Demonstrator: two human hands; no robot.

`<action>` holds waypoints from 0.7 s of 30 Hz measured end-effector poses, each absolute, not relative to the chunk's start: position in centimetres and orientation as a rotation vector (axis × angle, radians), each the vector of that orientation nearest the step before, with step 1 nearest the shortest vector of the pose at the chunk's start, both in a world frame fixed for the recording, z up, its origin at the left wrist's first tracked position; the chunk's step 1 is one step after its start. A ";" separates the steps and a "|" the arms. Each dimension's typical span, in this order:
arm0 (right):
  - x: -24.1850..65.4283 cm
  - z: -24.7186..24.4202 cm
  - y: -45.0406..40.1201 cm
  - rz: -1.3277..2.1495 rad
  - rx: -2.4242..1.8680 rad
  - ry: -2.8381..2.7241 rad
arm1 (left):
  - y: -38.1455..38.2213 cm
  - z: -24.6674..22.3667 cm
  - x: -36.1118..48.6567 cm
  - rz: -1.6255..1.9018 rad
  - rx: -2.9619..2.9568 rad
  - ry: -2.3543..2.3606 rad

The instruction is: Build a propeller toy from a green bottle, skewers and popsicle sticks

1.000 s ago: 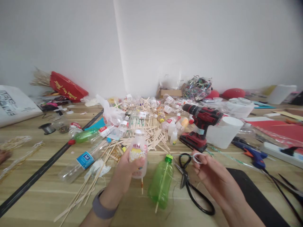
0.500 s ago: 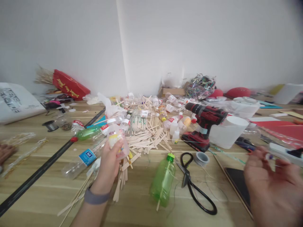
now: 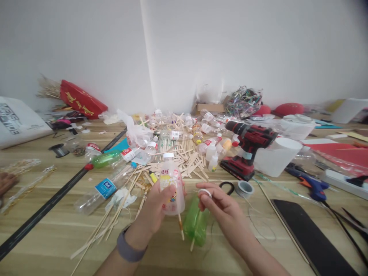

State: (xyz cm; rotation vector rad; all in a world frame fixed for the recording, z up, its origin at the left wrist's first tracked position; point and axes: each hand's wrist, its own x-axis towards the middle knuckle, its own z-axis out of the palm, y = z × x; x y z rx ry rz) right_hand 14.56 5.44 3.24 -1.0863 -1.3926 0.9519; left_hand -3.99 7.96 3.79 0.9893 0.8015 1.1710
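My left hand (image 3: pixel 155 203), with a grey band on its wrist, is wrapped round a clear plastic bottle (image 3: pixel 173 180). The bottle stands nearly upright, with a white top and printed red and yellow marks. A wooden stick (image 3: pixel 181 227) shows below its base; whether it is joined to the bottle I cannot tell. Just to the right, my right hand (image 3: pixel 222 205) pinches a small white bottle cap (image 3: pixel 205 193) between thumb and fingers. Beneath that hand lies a green plastic bottle (image 3: pixel 194 224) with a stick along it, its upper end hidden by the fingers.
Behind are heaped wooden sticks (image 3: pixel 188 161) and small bottles. A red drill (image 3: pixel 247 147), white container (image 3: pixel 277 157), tape roll (image 3: pixel 245 188), blue glue gun (image 3: pixel 313 184) and black slab (image 3: pixel 313 234) are rightward. A labelled bottle (image 3: pixel 97 195) lies left; another person's hand (image 3: pixel 7 183) shows.
My right hand has come from the far right to the middle, beside the bottle. My left hand has brought the bottle nearer and rightward, more upright. The glue gun has come into sight.
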 end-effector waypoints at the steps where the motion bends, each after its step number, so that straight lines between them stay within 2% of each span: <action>1: 14.1 3.0 5.5 0.981 -1.074 -1.372 | 7.9 3.7 -3.8 1.157 0.992 0.803; 10: 12.4 2.4 6.2 1.102 -1.043 -1.342 | 7.9 2.5 -3.0 1.184 1.028 0.912; 16: 14.0 3.2 6.8 1.271 -1.073 -1.084 | 8.1 3.0 -3.1 1.220 0.917 0.884; 21: 14.6 2.2 7.8 1.139 -1.230 -1.094 | 8.4 2.2 -3.2 1.179 0.774 0.801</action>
